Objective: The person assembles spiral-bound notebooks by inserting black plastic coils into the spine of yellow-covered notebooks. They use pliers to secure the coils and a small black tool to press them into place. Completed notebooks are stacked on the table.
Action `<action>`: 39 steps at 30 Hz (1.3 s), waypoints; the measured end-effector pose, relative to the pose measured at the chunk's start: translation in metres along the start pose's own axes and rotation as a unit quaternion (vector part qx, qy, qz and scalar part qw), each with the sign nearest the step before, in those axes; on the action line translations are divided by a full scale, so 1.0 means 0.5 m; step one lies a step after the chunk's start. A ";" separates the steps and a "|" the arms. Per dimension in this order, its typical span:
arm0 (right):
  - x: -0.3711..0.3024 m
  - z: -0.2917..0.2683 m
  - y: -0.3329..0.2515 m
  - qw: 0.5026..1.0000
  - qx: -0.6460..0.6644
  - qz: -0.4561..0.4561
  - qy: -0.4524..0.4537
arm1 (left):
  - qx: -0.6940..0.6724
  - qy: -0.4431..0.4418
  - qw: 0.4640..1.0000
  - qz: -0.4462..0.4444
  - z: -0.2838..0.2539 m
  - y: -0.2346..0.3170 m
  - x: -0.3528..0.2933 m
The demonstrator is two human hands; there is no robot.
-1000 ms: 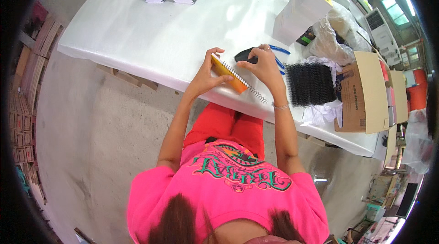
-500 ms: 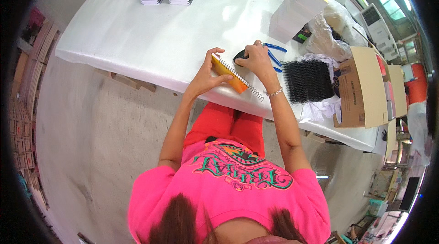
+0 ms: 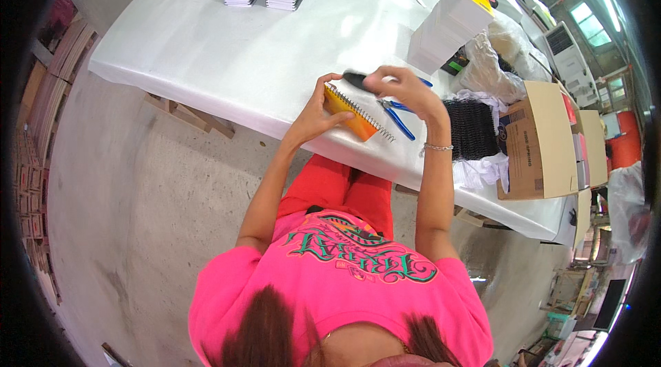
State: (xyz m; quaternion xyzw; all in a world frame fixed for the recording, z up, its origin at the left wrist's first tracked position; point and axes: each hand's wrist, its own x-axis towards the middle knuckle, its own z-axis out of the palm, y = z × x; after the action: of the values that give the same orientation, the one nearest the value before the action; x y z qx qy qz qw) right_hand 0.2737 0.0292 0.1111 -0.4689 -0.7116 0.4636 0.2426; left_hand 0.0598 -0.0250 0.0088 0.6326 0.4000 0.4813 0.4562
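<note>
Holds an orange notebook (image 3: 359,123) at the front of the desk (image 3: 206,57), clasped in the part-closed left hand (image 3: 315,116). Slants its long axis from upper left to lower right, far end away from the body, near end toward the desk's front edge. Turns the orange cover toward the body and the wire coil (image 3: 365,116) toward the right hand (image 3: 407,89), with a loose tail past the lower right end. Lays the left thumb across the cover, fingers around the far end. Reaches the left forearm up and rightward. Extends the right forearm almost straight up, bracelet (image 3: 438,148) at the wrist, hand bent leftward and fingers half curled. Meets a black rounded object (image 3: 354,79) with the right fingertips, too blurred to tell whether gripped. Has blue-handled pliers (image 3: 399,124) just below the right hand, black coils (image 3: 471,129) farther right.
</note>
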 end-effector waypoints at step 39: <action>-0.155 0.149 0.071 0.920 0.030 -0.016 0.391 | -0.100 0.155 0.978 -0.102 0.010 0.065 -0.041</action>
State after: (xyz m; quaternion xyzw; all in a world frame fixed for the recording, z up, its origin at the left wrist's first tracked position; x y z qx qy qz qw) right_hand 0.2656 -0.0675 0.0527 -0.5934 -0.5535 0.2606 0.5230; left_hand 0.0626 -0.0541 0.0345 0.4576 0.4783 0.5621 0.4959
